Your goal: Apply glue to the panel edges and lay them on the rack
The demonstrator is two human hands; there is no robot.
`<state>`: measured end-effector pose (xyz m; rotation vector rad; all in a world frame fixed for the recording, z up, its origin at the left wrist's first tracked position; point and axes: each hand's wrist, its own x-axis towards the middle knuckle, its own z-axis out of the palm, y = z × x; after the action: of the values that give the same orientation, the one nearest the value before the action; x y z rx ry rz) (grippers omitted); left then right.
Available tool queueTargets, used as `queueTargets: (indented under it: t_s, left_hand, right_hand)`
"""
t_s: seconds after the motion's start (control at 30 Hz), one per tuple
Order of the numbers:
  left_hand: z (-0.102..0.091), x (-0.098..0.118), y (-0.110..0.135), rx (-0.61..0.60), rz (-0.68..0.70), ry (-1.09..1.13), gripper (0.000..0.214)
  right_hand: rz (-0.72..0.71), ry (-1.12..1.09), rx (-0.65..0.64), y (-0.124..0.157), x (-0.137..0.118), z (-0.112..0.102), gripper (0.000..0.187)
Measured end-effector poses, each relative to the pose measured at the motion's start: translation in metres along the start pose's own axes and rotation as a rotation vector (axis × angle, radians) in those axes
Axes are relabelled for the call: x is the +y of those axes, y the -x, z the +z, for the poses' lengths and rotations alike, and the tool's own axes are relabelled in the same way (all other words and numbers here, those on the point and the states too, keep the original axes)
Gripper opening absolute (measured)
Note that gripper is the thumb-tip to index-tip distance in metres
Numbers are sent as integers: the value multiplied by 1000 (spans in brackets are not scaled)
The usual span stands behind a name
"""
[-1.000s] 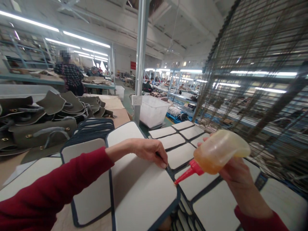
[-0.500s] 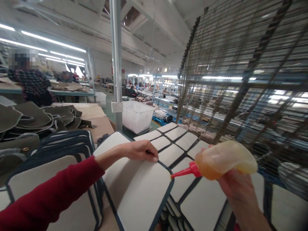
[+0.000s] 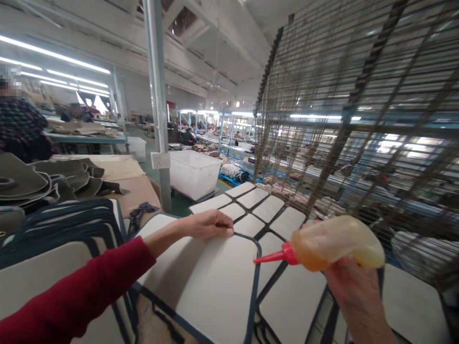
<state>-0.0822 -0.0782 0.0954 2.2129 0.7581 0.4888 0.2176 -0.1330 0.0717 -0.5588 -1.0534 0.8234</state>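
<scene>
My right hand (image 3: 353, 291) is closed round a soft amber glue bottle (image 3: 335, 242) with a red nozzle (image 3: 272, 257). The nozzle tip hovers at the dark blue right edge of a white panel (image 3: 215, 282) lying in front of me. My left hand (image 3: 208, 223), in a red sleeve, pinches the far edge of that same panel with its fingers closed. More white panels with dark blue borders (image 3: 251, 203) lie side by side beyond and to the right.
A stack of blue-edged panels (image 3: 57, 234) stands at left, with dark olive bag pieces (image 3: 43, 179) behind it. A steel post (image 3: 158, 105), a white bin (image 3: 193, 172) and a tall wire drying rack (image 3: 358, 119) stand ahead. A person in a plaid shirt (image 3: 17, 124) works at far left.
The view has swung right and up. The nozzle tip has moved along the panel's right edge toward its far corner. My left hand has kept its hold on the panel's far edge.
</scene>
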Motion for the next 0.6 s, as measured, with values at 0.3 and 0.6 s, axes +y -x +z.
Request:
queueTargets:
  t_s: [0.3,0.6]
  left_hand:
    - [-1,-10,-6,-17,-42,70,44]
    - [-3,-24,-5,-36,-106,178,41]
  right_hand:
    - [53,21,41,2,1,-2,37]
    - [85,58,10,7,4,-2,49]
